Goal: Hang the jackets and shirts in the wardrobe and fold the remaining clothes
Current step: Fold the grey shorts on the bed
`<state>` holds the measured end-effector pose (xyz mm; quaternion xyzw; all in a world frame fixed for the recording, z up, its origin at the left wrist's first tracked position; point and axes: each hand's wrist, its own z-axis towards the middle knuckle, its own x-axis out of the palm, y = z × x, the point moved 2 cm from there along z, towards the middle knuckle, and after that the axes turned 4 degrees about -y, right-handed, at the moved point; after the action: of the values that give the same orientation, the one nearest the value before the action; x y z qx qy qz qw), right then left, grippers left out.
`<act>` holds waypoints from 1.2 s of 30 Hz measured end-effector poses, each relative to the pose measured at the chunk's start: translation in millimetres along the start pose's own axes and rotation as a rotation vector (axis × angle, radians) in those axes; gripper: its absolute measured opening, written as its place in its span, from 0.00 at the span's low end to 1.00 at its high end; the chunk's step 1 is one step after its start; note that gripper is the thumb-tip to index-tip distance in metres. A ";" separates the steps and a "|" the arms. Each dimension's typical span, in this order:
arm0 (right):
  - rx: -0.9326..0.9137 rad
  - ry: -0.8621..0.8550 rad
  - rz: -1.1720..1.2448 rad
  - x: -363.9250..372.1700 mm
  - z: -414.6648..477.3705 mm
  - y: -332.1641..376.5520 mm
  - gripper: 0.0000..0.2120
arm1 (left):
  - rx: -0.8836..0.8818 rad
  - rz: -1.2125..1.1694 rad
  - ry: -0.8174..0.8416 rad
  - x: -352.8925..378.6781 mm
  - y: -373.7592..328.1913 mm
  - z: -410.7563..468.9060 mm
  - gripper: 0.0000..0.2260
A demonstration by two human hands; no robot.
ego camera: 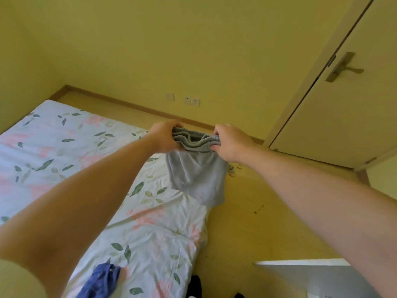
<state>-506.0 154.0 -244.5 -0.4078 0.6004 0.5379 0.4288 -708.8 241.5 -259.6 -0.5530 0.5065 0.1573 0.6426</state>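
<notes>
Grey shorts (197, 173) hanging between both hands, left hand (164, 136) and right hand (232, 143) gripping waistband

Plain grey garment (196, 177); bedsheet (64, 147) white, printed with pink blossoms and green leaves; blue garment (101, 280); black item (194, 284); yellow wall (171, 50); cream door (348, 117).

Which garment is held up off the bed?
The grey shorts, gripped at the waistband by left hand and right hand; the blue garment lies on the bed.
</notes>
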 end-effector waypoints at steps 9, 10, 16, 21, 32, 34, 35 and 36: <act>-0.090 -0.082 -0.005 69.4 -21.8 29.8 0.15 | 0.214 0.276 -0.306 31.4 75.0 -43.6 0.05; -0.094 -0.041 -0.023 94.1 -28.2 31.7 0.16 | 0.231 0.360 -0.300 47.6 92.5 -52.0 0.06; -0.093 0.327 -0.049 283.5 -85.4 42.4 0.19 | 0.151 0.577 0.128 179.0 205.8 -114.8 0.07; -0.060 0.623 -0.055 408.5 -145.0 48.5 0.20 | 0.068 0.657 0.456 279.7 270.9 -187.8 0.13; -0.114 0.820 -0.162 490.3 -222.0 66.6 0.21 | 0.102 0.690 0.538 349.0 326.1 -285.6 0.29; -0.126 0.827 -0.151 495.9 -229.6 71.2 0.21 | 0.089 0.685 0.556 352.8 330.5 -296.3 0.28; -0.135 0.828 -0.152 497.8 -232.9 73.4 0.21 | 0.082 0.684 0.571 354.5 332.1 -301.4 0.28; -0.145 0.832 -0.161 498.4 -236.4 75.9 0.21 | 0.071 0.678 0.589 355.8 332.6 -306.2 0.28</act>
<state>-745.5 -88.9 -684.7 -0.6648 0.6488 0.3334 0.1611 -952.8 -39.5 -698.4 -0.3545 0.8255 0.1772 0.4017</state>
